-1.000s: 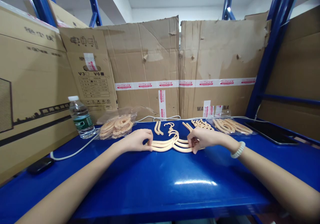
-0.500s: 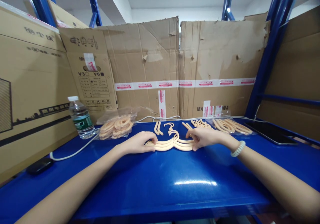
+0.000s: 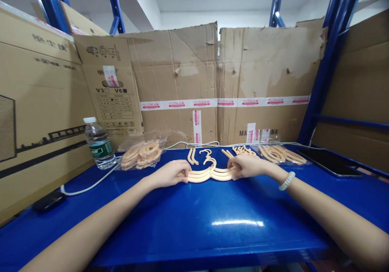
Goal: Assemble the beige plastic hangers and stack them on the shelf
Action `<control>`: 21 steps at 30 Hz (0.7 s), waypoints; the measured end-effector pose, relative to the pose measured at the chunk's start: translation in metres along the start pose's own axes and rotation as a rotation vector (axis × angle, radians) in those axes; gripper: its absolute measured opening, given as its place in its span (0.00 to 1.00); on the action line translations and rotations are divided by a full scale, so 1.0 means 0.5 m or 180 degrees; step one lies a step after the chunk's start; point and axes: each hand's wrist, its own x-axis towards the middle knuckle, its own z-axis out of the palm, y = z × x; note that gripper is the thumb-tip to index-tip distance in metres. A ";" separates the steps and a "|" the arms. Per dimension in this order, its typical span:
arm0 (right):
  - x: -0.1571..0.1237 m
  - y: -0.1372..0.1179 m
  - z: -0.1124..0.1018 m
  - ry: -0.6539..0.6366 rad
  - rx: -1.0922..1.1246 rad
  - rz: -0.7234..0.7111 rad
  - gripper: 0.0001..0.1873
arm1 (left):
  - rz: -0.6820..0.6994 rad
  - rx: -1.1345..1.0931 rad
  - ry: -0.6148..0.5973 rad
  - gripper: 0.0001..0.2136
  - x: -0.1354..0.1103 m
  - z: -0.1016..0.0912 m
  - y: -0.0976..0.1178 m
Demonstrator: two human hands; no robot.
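Observation:
Several beige hangers (image 3: pixel 199 177) lie stacked together in the middle of the blue tabletop, their curved hooks pointing away from me. My left hand (image 3: pixel 174 172) is closed round the left ends of the stack. At the right ends, my right hand (image 3: pixel 246 166) grips the same hangers between thumb and fingers. Just behind them are a loose beige hook piece (image 3: pixel 207 153) and a pair of curved beige arm pieces (image 3: pixel 192 157). More beige pieces (image 3: pixel 243 150) lie behind my right hand, which partly covers them. The outer tips of the held hangers are hidden by my fingers.
On the left stand a water bottle (image 3: pixel 101 148) and a clear bag of beige parts (image 3: pixel 142 154). A second bag (image 3: pixel 279 153) and a dark tablet (image 3: pixel 330 162) are on the right. A white cable (image 3: pixel 88 191) runs from a black device (image 3: pixel 48 201). Cardboard (image 3: pixel 179 81) walls the back.
Both hands keep hold of the hangers. The right hand and its end of the stack have shifted slightly left, and the stack looks a little more closely aligned.

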 end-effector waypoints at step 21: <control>-0.135 0.295 -0.114 0.2319 -0.0184 0.2916 0.16 | -0.0523 0.0144 0.1314 0.08 0.008 0.046 0.000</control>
